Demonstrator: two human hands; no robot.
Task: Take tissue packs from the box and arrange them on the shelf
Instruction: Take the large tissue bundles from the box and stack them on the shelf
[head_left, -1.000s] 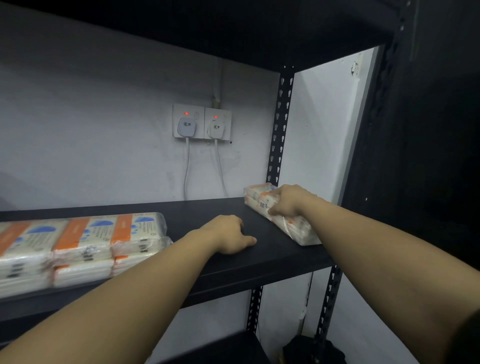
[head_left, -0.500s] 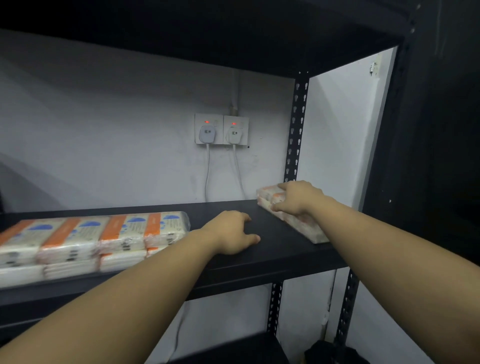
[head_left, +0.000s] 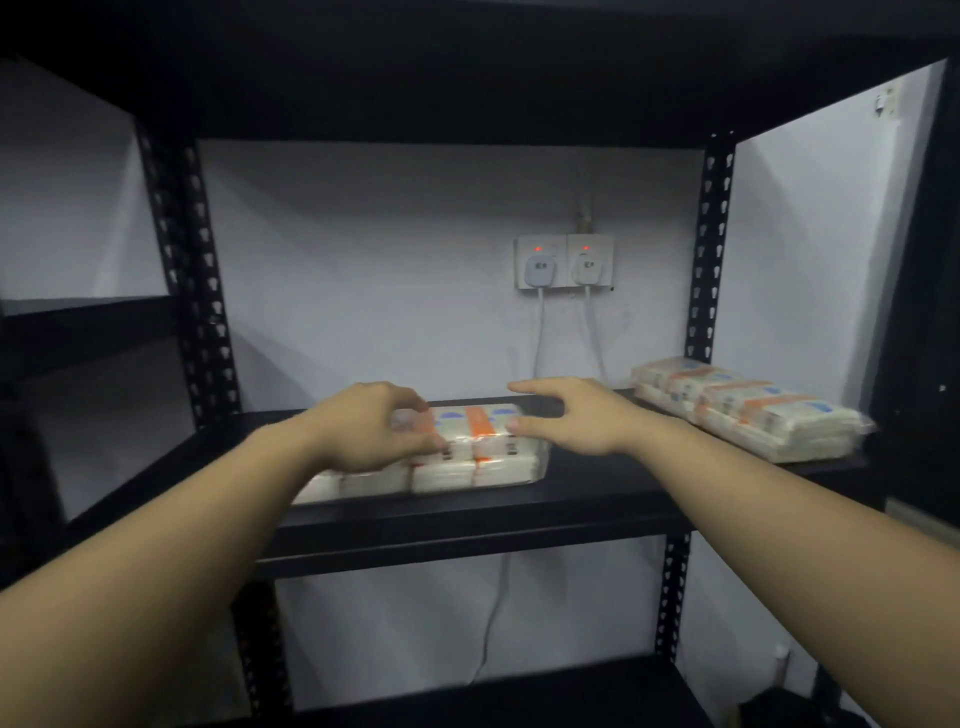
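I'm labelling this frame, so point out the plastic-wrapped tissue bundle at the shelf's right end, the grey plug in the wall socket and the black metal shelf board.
Plastic-wrapped tissue bundle (head_left: 748, 410), head view, top face.
Grey plug (head_left: 537, 271), head view, body.
Black metal shelf board (head_left: 597, 493), head view, bare front.

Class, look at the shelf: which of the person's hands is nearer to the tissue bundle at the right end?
Right. The right hand hovers mid-shelf, apart from the right-end bundle; the left hand is farther, on the middle bundle.

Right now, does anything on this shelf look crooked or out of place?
Yes. The tissue bundle at the right end lies at an angle to the shelf front edge, while the middle bundle sits square. Nothing looks torn or spilled.
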